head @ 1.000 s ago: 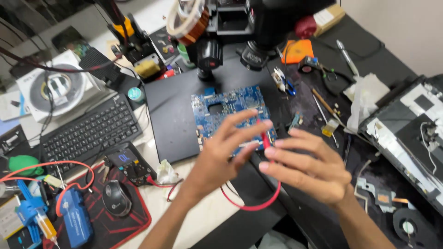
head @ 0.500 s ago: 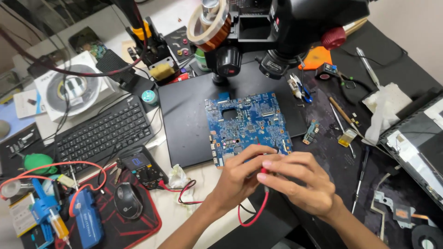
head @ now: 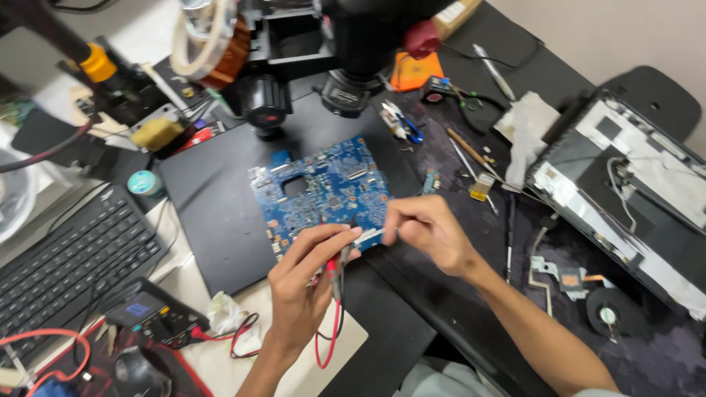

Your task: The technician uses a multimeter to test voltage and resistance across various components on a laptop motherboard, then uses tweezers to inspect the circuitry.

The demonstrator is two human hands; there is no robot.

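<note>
From the head camera, both hands have come apart slightly compared with half a second ago, when they were bunched together below the blue circuit board (head: 323, 192). The left hand (head: 305, 283) now pinches red and black probe leads (head: 334, 268) between thumb and fingers, their tips at the board's near edge, with the red wire (head: 327, 342) looping down past the wrist. The right hand (head: 426, 231) is closed on a small silver part (head: 370, 237), held against the board's lower right corner. The board lies flat on a dark mat (head: 213, 213) on the worktop, under the microscope head (head: 346, 44), much as before. The view has moved in closer and rightward, so the opened laptop shell (head: 625, 191) shows more fully, while the keyboard (head: 66, 265) sits farther towards the left edge. A multimeter (head: 151, 316) lies beside the left forearm.
</note>
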